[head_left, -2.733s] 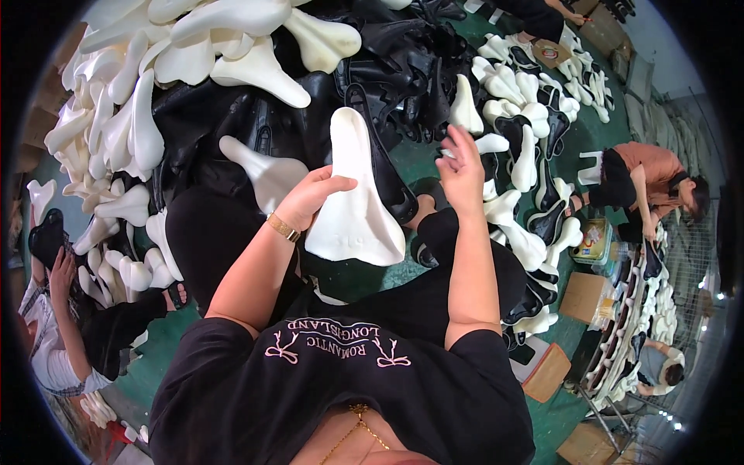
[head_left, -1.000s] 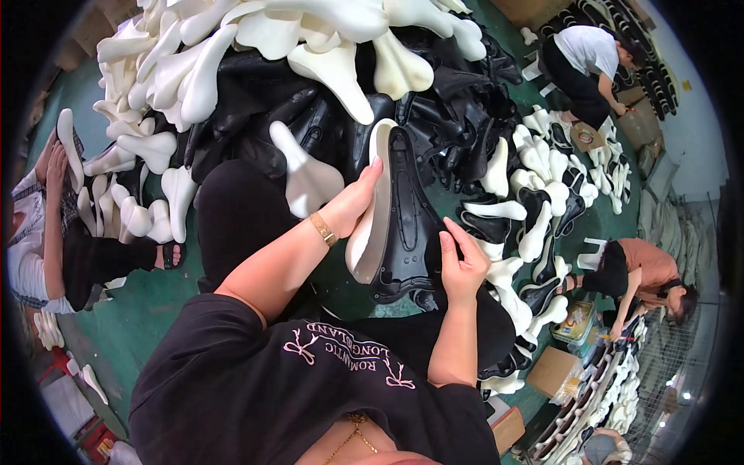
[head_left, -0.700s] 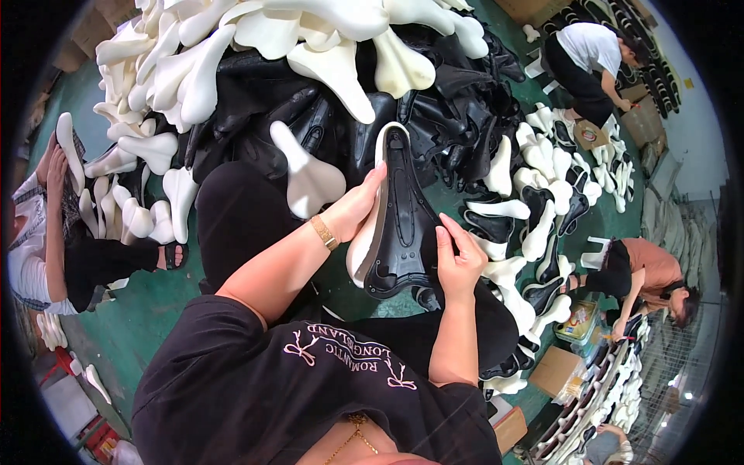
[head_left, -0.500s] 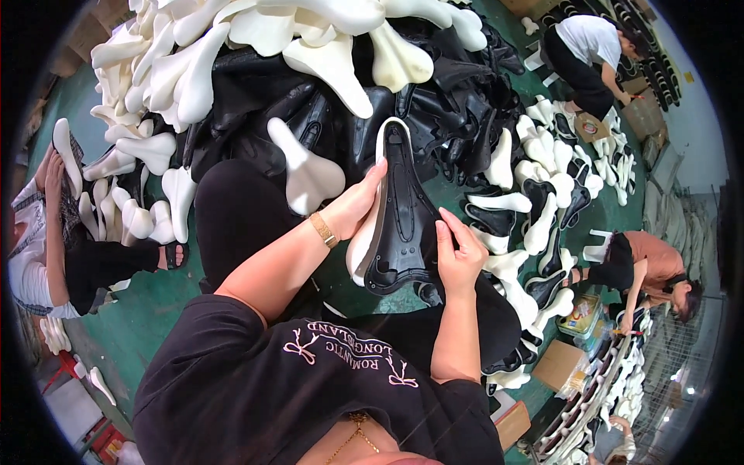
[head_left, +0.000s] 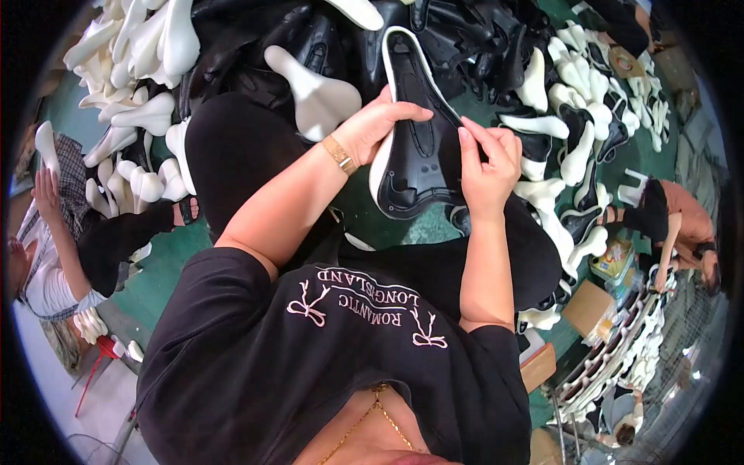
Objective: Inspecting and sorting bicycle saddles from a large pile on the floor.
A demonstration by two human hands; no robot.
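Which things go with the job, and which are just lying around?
Part of the job:
- black saddle base in the left hand
- white saddle pad edging it
- probably the piled white pieces

Just lying about, probably:
- cardboard box
- plastic tub

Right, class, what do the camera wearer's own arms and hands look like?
Short, loose black sleeves end above bare forearms. A gold-coloured band circles the left wrist; the right wrist has none. The fingers are ungloved; whether rings are worn is unclear.
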